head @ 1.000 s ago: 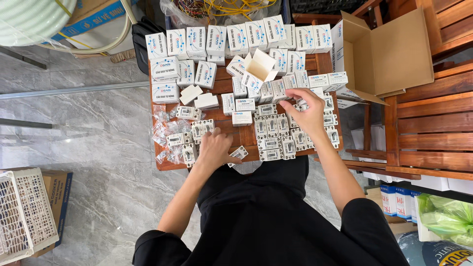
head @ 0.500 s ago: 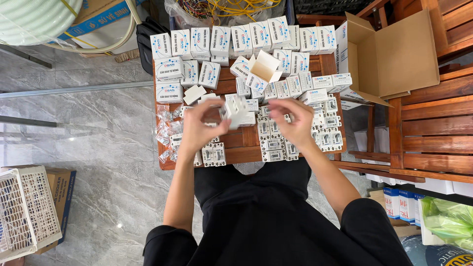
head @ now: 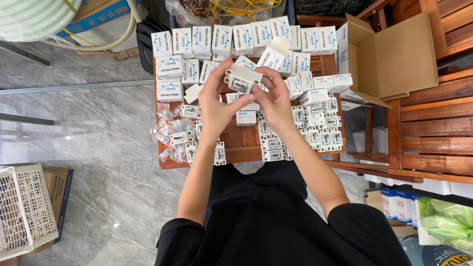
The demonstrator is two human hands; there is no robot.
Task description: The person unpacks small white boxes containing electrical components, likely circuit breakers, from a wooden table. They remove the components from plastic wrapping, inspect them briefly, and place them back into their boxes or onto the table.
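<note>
My left hand (head: 218,101) and my right hand (head: 274,100) are raised together above a small wooden table (head: 246,152), both gripping one white circuit breaker (head: 241,80) between their fingertips. Rows of small white and blue boxes (head: 212,40) stand along the table's far side. Bare white breakers (head: 318,125) lie in rows at the right. More breakers (head: 183,137) and crumpled clear plastic bags (head: 167,129) lie at the left.
An open brown cardboard box (head: 394,54) sits at the right on a wooden bench (head: 433,133). A white plastic crate (head: 22,212) stands on the grey marble floor at lower left. A green bag (head: 446,221) lies at lower right.
Both hands lifted from the table and came together at the centre. They now hold one breaker between them, closer to the camera.
</note>
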